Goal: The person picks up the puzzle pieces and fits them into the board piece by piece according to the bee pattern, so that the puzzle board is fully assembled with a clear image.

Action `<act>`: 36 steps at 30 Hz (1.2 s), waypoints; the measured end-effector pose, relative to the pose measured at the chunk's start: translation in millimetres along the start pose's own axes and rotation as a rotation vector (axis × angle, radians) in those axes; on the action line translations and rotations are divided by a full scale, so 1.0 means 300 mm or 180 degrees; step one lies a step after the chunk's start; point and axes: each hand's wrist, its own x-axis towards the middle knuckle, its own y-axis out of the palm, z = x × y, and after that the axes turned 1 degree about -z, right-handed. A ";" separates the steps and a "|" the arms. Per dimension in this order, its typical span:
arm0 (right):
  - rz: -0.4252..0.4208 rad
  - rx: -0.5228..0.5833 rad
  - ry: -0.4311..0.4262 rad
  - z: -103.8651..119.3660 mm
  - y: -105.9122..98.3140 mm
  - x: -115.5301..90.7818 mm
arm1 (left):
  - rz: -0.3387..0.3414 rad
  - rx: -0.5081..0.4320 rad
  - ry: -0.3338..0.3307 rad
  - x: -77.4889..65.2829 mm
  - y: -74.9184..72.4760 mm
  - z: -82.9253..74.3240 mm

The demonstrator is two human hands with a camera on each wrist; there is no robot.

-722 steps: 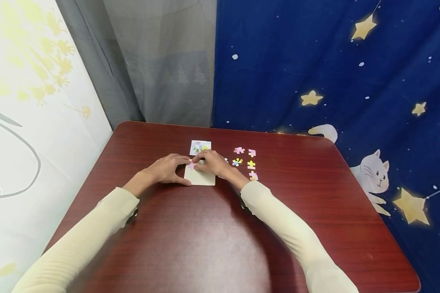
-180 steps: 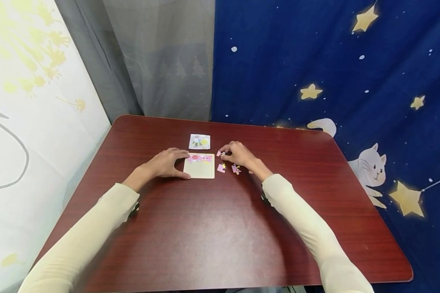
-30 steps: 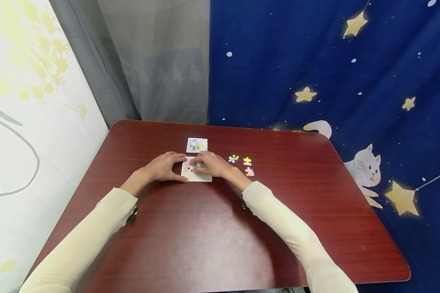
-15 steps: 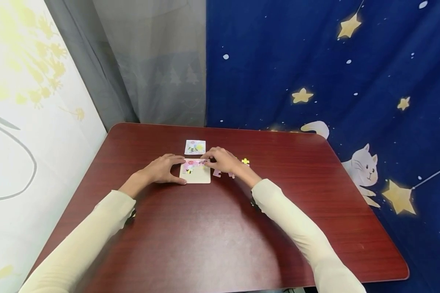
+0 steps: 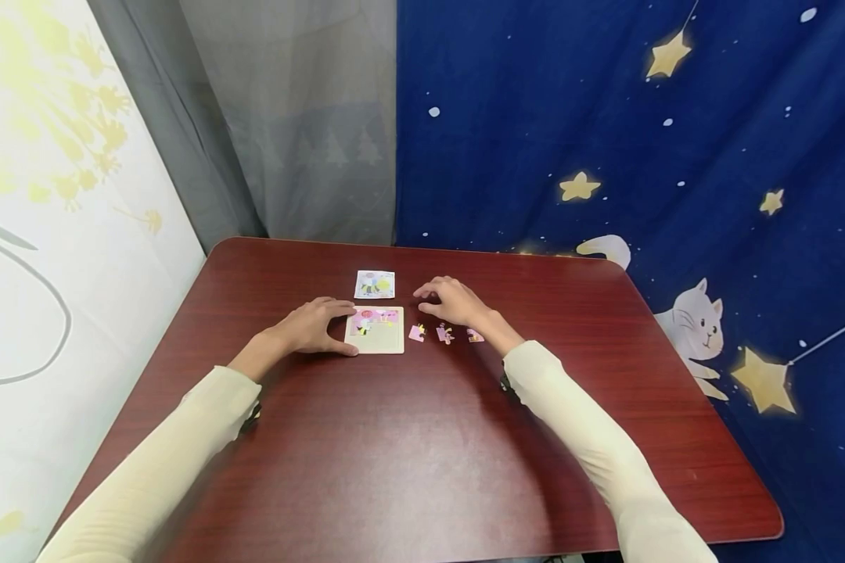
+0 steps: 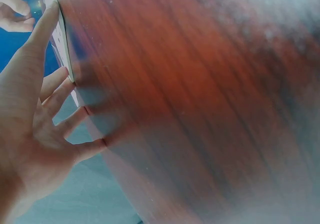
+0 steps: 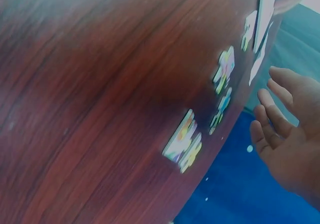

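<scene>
A cream puzzle board (image 5: 382,344) lies on the table, with joined pink pieces along its far part and a bee piece at the left below them. My left hand (image 5: 311,327) rests at the board's left edge, thumb at the near corner and fingertips at the far one. In the left wrist view, the thumb (image 6: 44,26) touches the board's edge and the other fingers are spread. My right hand (image 5: 458,303) hovers right of the board, fingers loosely bent, holding nothing. Below it lie loose puzzle pieces (image 5: 444,334); the right wrist view shows several pieces (image 7: 225,66).
A small picture card (image 5: 375,285) with a bee lies just beyond the board. The dark red wooden table (image 5: 366,469) extends around everything. A grey curtain (image 5: 303,141) and a blue star-patterned curtain (image 5: 507,141) hang behind its far edge.
My right hand has moved from over the board to the right, above the loose pieces. Since six seconds ago, the bee piece has joined the board. My left hand stays at the board's edge.
</scene>
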 end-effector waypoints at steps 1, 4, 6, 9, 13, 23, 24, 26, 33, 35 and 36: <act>-0.0010 -0.0013 0.0010 -0.008 -0.003 -0.002 | 0.0000 -0.0007 -0.0003 0.000 0.000 0.000; -0.0025 -0.0055 0.0051 -0.027 -0.015 -0.011 | 0.0012 -0.0026 -0.0008 -0.001 -0.003 -0.001; -0.0035 -0.0077 0.0080 -0.038 -0.022 -0.019 | 0.0019 -0.0025 -0.0007 -0.001 -0.003 0.000; -0.0043 -0.0103 0.0142 -0.059 -0.030 -0.029 | 0.0024 -0.0016 0.0002 0.001 -0.003 0.003; -0.0037 -0.0158 0.0223 -0.088 -0.035 -0.038 | 0.0023 0.0001 0.0014 0.004 0.000 0.007; 0.0051 -0.0234 0.0429 -0.108 -0.032 -0.068 | 0.0034 -0.0020 0.0018 0.003 -0.002 0.004; 0.0065 -0.0236 0.0447 -0.108 -0.030 -0.070 | 0.0040 -0.0021 0.0018 0.003 -0.002 0.003; 0.0092 -0.0236 0.0480 -0.109 -0.026 -0.072 | 0.0052 -0.0020 0.0010 0.002 -0.002 0.002; 0.0150 -0.0201 0.0513 -0.107 -0.011 -0.071 | 0.0057 -0.0019 -0.0003 0.004 -0.001 0.003; 0.0137 -0.0144 0.0462 -0.103 -0.008 -0.065 | 0.0064 -0.0020 -0.0015 0.004 -0.003 0.004; 0.0126 -0.0113 0.0418 -0.100 -0.007 -0.062 | 0.0068 -0.0022 -0.0019 0.004 -0.004 0.005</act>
